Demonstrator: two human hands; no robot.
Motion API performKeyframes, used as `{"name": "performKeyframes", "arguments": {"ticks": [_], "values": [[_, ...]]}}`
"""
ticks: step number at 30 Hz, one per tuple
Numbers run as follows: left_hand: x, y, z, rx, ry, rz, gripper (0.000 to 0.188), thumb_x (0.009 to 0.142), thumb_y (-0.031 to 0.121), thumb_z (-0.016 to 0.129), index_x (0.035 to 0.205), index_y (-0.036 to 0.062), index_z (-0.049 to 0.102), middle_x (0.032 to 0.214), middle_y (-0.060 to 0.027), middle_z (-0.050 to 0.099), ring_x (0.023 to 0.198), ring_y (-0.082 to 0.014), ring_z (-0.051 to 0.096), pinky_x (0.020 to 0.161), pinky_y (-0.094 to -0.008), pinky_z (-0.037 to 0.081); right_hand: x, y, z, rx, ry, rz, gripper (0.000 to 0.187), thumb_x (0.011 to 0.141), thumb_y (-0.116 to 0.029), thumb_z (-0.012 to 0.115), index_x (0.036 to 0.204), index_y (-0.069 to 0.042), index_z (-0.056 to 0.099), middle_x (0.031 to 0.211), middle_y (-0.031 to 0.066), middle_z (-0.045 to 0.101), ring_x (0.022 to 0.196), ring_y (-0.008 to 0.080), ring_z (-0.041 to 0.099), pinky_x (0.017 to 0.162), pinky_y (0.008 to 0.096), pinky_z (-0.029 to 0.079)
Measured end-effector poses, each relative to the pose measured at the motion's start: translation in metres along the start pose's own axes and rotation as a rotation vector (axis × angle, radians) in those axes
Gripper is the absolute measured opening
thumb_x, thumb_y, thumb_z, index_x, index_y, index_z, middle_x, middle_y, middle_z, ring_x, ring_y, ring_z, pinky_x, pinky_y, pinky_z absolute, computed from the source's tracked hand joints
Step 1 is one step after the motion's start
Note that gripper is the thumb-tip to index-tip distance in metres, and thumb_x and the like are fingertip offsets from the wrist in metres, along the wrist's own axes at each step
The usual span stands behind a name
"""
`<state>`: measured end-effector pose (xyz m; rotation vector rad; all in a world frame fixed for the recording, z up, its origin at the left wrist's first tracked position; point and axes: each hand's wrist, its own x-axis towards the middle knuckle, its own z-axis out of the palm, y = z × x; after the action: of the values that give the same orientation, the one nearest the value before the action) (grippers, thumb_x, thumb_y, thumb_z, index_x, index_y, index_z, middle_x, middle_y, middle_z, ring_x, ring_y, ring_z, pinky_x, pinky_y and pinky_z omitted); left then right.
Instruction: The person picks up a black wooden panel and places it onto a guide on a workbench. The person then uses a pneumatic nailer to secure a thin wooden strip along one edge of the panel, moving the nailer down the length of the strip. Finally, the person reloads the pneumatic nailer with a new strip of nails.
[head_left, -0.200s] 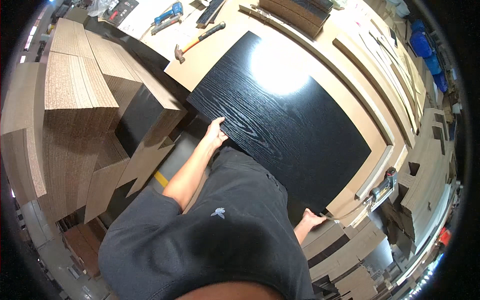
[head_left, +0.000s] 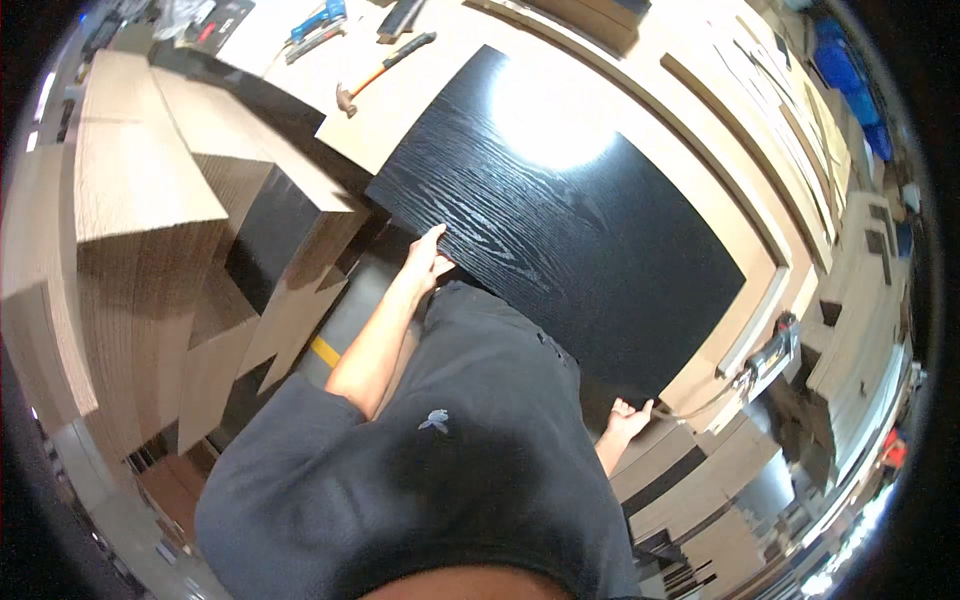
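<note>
A large black wood-grain panel (head_left: 560, 240) lies across the workbench, with a bright reflection near its far edge. My left hand (head_left: 430, 260) grips the near edge toward the left, thumb on top and the other fingers partly hidden below. At the near right corner, my right hand (head_left: 626, 418) holds the panel's edge with bent fingers, some of them out of sight. A nail gun (head_left: 772, 350) with a hose rests on the bench just right of the panel. Beyond the panel's left end lies a claw hammer (head_left: 385, 70) with an orange and black handle.
Tall stacks of wood-coloured boards (head_left: 150, 190) stand close on my left. Long wooden strips (head_left: 735, 140) lie along the bench's far right side. A blue tool (head_left: 318, 22) sits at the far left of the bench. More boards (head_left: 700, 490) are stacked at lower right.
The whole view has shifted slightly, moving the bench things up and left. My right hand has risen a little at the corner, its fingers more visible. The left hand keeps its hold.
</note>
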<state>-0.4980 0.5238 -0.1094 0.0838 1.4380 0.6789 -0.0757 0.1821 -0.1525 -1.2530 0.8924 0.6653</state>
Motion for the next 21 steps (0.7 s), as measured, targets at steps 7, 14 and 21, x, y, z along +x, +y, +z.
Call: {"name": "performKeyframes", "arguments": {"ticks": [7,14,21], "values": [[0.043,0.035,-0.061,0.014,0.073,0.231,0.027,0.093,0.036,0.064,0.096,0.0107,0.056,0.072,-0.0003,0.054,0.054,-0.0130,0.051,0.050,-0.0276,0.048,-0.020,0.014,-0.010,-0.045,-0.091,-0.212,0.049,0.089,-0.023,0.067,0.131,-0.004,0.053,0.116,0.0161,0.057,0.098,0.0322,0.061,0.085,0.0461,0.058],[0.088,0.111,-0.137,0.160,0.317,0.501,0.044,0.090,0.037,0.072,0.110,-0.0005,0.062,0.104,-0.0086,0.065,0.086,-0.0198,0.065,0.074,-0.0319,0.059,-0.034,0.029,-0.013,-0.032,0.184,-0.283,0.027,0.093,-0.016,0.062,0.118,-0.006,0.065,0.103,0.0109,0.066,0.088,0.0273,0.066,0.075,0.0399,0.055],[0.080,0.127,-0.133,0.402,0.226,0.415,0.031,0.096,0.014,0.054,0.124,0.0030,0.060,0.105,-0.0090,0.066,0.085,-0.0168,0.064,0.073,-0.0297,0.057,-0.048,0.024,-0.024,-0.066,0.149,-0.312,0.039,0.098,-0.015,0.049,0.134,-0.001,0.051,0.122,0.0180,0.062,0.102,0.0313,0.065,0.085,0.0420,0.055]]}}
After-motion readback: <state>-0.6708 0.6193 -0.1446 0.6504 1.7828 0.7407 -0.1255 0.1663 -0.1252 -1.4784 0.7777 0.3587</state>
